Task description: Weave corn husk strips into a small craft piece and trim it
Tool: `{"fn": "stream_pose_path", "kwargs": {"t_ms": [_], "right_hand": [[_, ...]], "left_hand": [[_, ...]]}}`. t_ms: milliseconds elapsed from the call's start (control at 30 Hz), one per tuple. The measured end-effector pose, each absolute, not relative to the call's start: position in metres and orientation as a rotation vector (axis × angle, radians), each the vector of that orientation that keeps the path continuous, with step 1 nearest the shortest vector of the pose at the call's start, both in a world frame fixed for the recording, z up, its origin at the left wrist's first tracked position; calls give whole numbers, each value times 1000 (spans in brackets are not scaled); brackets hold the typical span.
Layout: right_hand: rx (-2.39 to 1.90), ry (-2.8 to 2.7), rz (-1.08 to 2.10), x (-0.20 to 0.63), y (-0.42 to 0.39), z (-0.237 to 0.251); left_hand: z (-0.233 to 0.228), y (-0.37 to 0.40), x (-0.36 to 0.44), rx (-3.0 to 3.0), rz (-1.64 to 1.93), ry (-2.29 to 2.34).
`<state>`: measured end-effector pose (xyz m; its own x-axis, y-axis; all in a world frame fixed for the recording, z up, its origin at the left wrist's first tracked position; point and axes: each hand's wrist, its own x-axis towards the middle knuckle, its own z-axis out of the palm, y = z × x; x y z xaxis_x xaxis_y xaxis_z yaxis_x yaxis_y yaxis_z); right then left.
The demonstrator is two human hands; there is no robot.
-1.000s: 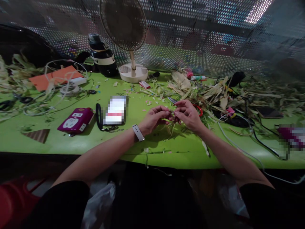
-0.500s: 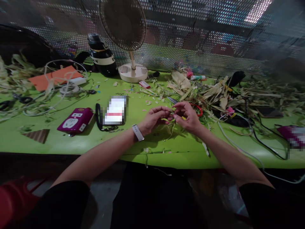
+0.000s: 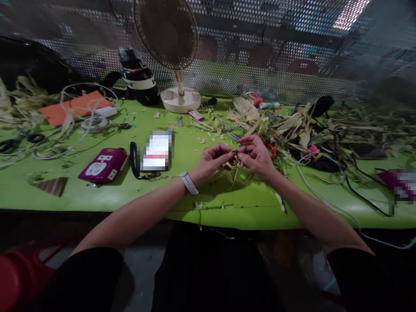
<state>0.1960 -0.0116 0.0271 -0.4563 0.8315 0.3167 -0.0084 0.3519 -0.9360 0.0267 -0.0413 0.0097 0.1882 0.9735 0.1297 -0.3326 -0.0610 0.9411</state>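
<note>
Thin pale-green fibrous plant strip [image 3: 231,176], mostly hidden, between hands over near middle of smooth green worktop [image 3: 120,196]. Left hand [image 3: 212,163], right hand [image 3: 258,160] pinched on it, fingertips close. Likely light, flexible, tears easily; grip gently near ends.

A perforated screen [image 3: 227,73] stands behind the green table [image 3: 146,118], a bright patch [image 3: 351,13] high above the table's right half. Below the table's left half are a red seat [image 3: 14,275] and dim floor [image 3: 143,253].
</note>
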Motion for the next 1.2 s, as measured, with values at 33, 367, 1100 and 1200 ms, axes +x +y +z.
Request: {"fn": "stream_pose_path", "kwargs": {"t_ms": [33, 367, 1100, 1200], "right_hand": [[-737, -1740, 1206, 196, -12, 27], [-679, -2062, 555, 204, -7, 27], [-687, -2097, 394, 199, 1, 14], [-700, -2080, 415, 199, 1, 13]], "left_hand": [[9, -41, 27, 1134, 1286, 791], [13, -37, 24, 865, 1286, 761], [15, -40, 27, 726, 1191, 673], [12, -40, 28, 779, 1207, 666]]}}
